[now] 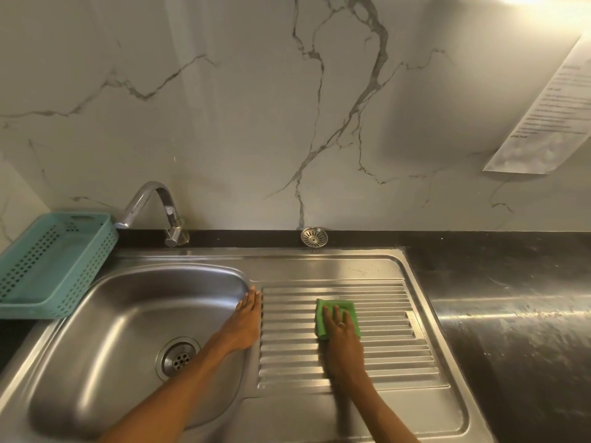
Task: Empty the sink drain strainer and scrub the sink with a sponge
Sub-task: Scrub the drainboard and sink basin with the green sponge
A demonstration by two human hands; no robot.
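The marbled wall (224, 107) fills the upper frame; a printed sheet (543, 113) on it is cut off at the right edge, its text too blurred to read. The steel sink (335, 266) is cut off at the bottom edge. A teal basket (54, 266) stands left of the basin, cropped at the left edge. The right hand (340, 334) lies flat, fingers spread, pressing the green sponge (339, 306) onto the ribbed drainboard (383, 346) and hiding the sponge's near part. The left hand (244, 321) rests open, fingers together, on the basin's right rim. The drain strainer (314, 237) sits on the back ledge (447, 236), right of the tap (153, 203); the drain opening (178, 359) is uncovered
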